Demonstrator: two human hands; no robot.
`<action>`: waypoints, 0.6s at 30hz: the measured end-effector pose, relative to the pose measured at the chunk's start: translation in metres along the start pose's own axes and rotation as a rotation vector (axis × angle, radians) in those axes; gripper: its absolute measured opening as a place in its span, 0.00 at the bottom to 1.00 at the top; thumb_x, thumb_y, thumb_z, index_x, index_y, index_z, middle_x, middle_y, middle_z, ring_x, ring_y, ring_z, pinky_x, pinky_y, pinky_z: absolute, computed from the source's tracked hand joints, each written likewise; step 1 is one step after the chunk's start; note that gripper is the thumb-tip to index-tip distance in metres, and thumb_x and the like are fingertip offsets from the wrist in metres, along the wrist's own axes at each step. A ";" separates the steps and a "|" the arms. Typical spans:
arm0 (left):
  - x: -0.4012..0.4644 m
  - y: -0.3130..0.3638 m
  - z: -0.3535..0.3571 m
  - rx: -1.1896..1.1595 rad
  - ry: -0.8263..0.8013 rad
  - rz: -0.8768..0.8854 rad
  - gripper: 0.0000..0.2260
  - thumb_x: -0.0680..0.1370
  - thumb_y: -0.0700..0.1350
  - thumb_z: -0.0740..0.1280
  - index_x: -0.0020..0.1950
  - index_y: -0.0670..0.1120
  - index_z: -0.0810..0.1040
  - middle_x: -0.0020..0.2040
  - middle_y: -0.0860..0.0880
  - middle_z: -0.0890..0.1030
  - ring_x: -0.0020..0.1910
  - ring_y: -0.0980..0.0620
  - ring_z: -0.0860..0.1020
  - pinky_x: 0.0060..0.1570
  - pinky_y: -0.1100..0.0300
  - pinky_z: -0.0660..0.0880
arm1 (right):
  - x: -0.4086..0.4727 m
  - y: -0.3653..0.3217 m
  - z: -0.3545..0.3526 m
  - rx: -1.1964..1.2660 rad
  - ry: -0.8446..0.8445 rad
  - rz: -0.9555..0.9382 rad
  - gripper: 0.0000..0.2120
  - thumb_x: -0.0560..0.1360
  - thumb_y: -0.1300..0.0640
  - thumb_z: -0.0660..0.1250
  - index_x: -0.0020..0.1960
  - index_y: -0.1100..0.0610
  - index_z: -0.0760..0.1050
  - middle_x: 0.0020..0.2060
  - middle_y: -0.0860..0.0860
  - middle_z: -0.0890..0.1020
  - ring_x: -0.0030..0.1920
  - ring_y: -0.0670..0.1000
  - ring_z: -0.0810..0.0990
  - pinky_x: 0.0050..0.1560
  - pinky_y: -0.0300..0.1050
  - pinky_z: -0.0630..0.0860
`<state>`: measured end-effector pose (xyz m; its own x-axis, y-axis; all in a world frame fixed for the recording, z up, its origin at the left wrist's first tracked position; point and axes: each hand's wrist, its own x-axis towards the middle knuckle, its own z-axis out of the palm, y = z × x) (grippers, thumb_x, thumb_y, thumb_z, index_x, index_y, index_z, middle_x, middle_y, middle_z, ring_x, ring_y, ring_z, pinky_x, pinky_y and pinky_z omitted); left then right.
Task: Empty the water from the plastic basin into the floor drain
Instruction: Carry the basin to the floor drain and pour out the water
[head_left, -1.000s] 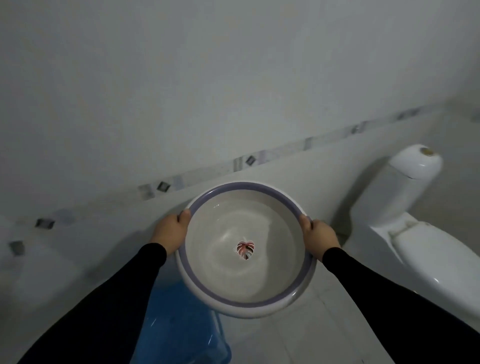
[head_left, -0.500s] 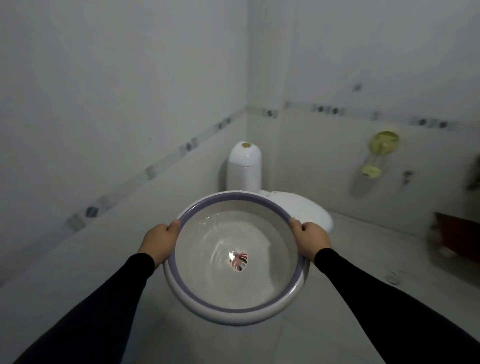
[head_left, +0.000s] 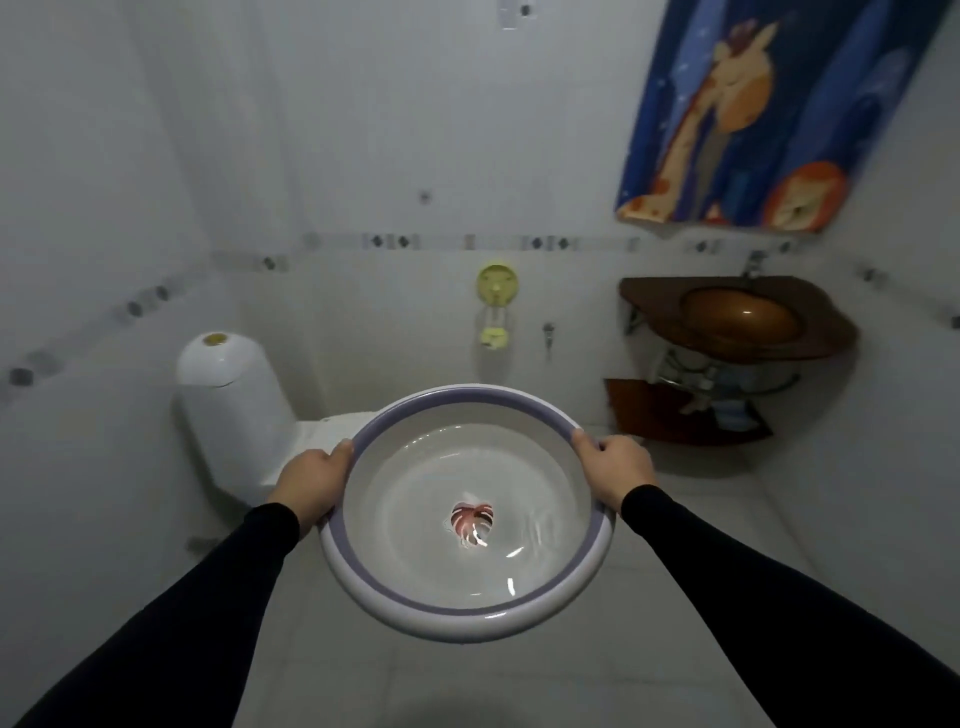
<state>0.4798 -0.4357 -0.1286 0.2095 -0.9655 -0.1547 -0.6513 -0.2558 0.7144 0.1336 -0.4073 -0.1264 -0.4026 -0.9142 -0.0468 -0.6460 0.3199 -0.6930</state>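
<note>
Basin (head_left: 363, 561) held level above the tiled floor (head_left: 519, 686), gripped at opposite sides of the rim.

Left hand (head_left: 311, 480) clamped on the left rim, thumb hooked over the purple band, fingers wrapped beneath and out of sight. Right hand (head_left: 615, 470) clamped on the right rim, thumb on top, fingers curled under the edge. Shallow water (head_left: 441, 467) pooled inside, rippled, over a red leaf print (head_left: 470, 522) at the bottom centre. Toilet (head_left: 234, 410) behind and left of the basin, partly hidden by it. Brown sink (head_left: 737, 317) mounted on the back wall at right, patterned blue towel (head_left: 753, 114) hung above. Yellow wall hook (head_left: 497, 283) between toilet and sink. Floor drain not visible.
</note>
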 end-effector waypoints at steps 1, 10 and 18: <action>0.000 0.017 0.020 0.015 -0.020 0.021 0.27 0.81 0.57 0.53 0.35 0.40 0.78 0.31 0.44 0.79 0.31 0.46 0.77 0.28 0.59 0.70 | 0.007 0.017 -0.018 0.006 0.025 0.022 0.24 0.76 0.41 0.55 0.27 0.53 0.67 0.29 0.53 0.74 0.34 0.55 0.73 0.38 0.44 0.69; 0.004 0.180 0.187 0.097 -0.236 0.202 0.27 0.81 0.57 0.54 0.35 0.40 0.79 0.29 0.44 0.78 0.28 0.48 0.76 0.25 0.61 0.67 | 0.052 0.155 -0.160 0.055 0.215 0.253 0.24 0.77 0.43 0.56 0.26 0.55 0.66 0.25 0.52 0.73 0.27 0.50 0.71 0.25 0.41 0.62; 0.039 0.310 0.327 0.027 -0.453 0.241 0.24 0.81 0.56 0.57 0.41 0.38 0.80 0.35 0.41 0.81 0.31 0.44 0.79 0.26 0.61 0.73 | 0.121 0.244 -0.258 0.014 0.331 0.392 0.25 0.77 0.43 0.56 0.28 0.57 0.68 0.29 0.54 0.74 0.35 0.56 0.74 0.31 0.43 0.66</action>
<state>0.0477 -0.5690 -0.1361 -0.2821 -0.9198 -0.2728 -0.6622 -0.0190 0.7491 -0.2399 -0.3757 -0.1150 -0.7984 -0.5974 -0.0761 -0.3973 0.6175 -0.6789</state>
